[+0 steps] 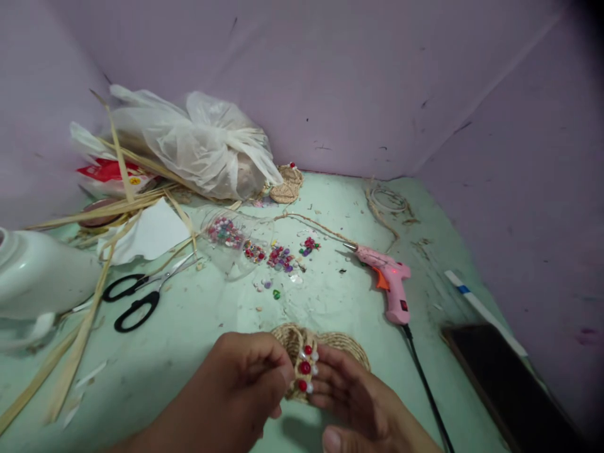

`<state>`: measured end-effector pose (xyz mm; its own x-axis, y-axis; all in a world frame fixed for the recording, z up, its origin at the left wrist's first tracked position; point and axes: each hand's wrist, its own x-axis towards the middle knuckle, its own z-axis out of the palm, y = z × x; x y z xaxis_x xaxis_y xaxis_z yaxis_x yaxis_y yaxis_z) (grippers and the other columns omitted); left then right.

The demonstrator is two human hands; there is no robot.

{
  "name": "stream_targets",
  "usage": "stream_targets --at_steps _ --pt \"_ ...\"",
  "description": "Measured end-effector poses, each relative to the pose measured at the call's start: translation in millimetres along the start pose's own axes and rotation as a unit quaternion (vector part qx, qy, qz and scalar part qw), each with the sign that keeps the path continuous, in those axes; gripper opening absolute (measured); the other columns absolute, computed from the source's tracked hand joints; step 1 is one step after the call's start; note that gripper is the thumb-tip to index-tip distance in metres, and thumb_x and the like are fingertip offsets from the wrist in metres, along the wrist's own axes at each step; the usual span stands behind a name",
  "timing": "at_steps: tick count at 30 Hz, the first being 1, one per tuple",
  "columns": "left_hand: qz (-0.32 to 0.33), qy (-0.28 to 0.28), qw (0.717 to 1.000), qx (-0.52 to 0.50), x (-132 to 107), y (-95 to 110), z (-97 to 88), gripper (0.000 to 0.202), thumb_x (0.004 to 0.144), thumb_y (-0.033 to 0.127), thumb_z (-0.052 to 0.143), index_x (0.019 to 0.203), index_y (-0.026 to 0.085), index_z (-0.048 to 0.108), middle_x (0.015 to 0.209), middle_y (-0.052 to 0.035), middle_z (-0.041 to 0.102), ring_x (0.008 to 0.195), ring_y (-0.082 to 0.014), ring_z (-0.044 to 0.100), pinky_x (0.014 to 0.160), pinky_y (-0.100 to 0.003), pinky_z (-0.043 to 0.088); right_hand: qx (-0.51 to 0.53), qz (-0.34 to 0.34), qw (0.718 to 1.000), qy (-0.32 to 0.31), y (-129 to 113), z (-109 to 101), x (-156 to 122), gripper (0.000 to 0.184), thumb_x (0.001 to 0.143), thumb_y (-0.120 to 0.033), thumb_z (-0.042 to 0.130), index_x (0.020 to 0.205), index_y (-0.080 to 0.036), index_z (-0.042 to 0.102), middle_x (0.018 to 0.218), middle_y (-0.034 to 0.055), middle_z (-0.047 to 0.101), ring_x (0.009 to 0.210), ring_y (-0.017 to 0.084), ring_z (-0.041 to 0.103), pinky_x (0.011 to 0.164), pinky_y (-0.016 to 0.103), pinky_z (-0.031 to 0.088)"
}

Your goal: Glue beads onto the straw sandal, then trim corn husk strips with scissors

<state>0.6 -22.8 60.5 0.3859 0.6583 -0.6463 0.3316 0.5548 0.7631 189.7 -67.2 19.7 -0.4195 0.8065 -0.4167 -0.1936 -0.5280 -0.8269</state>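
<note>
A coiled tan rope piece with rounded lobes is at the bottom centre, between my hands. Red and white beads run in short rows down a band at its middle. My left hand is closed, thumb and forefinger pinched at the left edge of the piece; what lies inside the fingers is partly hidden. Along the right side of the beads lie the outstretched fingers of my right hand, with the thumb apart below. A shadow falls on the table beneath the piece.
A pink glue gun with a red light lies right, its black cord running toward me. Black-handled scissors, a tipped clear cup, loose beads, a white bottle, a plastic bag and a dark phone-like slab lie around.
</note>
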Motion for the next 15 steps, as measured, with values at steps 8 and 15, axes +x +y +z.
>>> stream_targets --at_steps 8,15 --pt "0.074 0.089 0.986 0.121 17.5 13.7 -21.5 0.017 0.068 0.028 0.049 0.062 0.015 0.058 0.048 0.0048 0.047 0.042 -0.0057 0.035 0.039 -0.017 0.026 0.05 -0.028 0.998 -0.006 15.9 8.2 12.7 0.065 0.062 -0.039 0.074 0.122 -0.029 0.05 0.106 0.0067 0.062 0.108 0.025 0.054 0.1 0.044 0.03" --pt "0.045 0.025 0.986 0.157 29.0 16.4 -27.8 0.019 0.061 0.029 0.049 0.056 0.014 0.058 0.046 0.0026 0.046 0.044 -0.008 0.036 0.04 -0.02 0.029 0.026 0.0 0.999 -0.037 11.8 2.5 17.1 0.064 0.065 -0.042 0.071 0.124 -0.029 0.049 0.107 0.008 0.062 0.11 0.028 0.053 0.098 0.048 0.032"
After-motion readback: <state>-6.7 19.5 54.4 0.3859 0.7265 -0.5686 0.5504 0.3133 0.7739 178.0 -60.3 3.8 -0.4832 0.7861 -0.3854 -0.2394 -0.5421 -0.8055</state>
